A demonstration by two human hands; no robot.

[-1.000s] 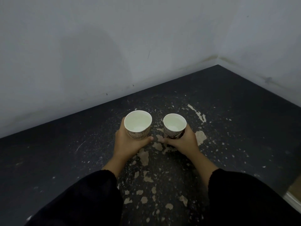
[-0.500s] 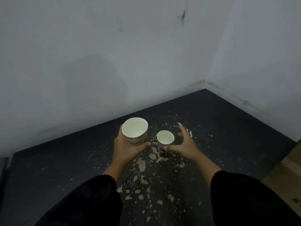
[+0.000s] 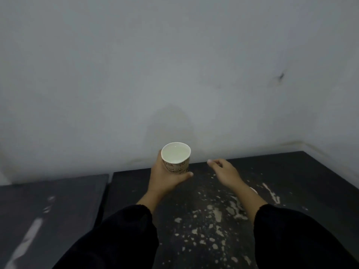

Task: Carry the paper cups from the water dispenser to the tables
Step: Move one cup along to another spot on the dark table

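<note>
My left hand [image 3: 163,177] grips a patterned paper cup [image 3: 177,167] with a white inside, holding it upright above the far edge of the dark table [image 3: 291,181]. My right hand [image 3: 225,172] hovers to the right of the cup with its fingers apart and holds nothing. A small pale curved edge [image 3: 253,189] peeks out from behind my right forearm. It may be the rim of the second cup, which is otherwise hidden by the arm.
The dark table's top is worn, with pale chipped patches [image 3: 215,214] near its middle. A second dark table [image 3: 58,200] stands to the left across a narrow gap. A grey wall [image 3: 174,74] runs close behind both, with a corner at the right.
My right hand set its cup on the table, let go and lifted away with the fingers apart. The view has swung up and left, and the left table has come into sight.
</note>
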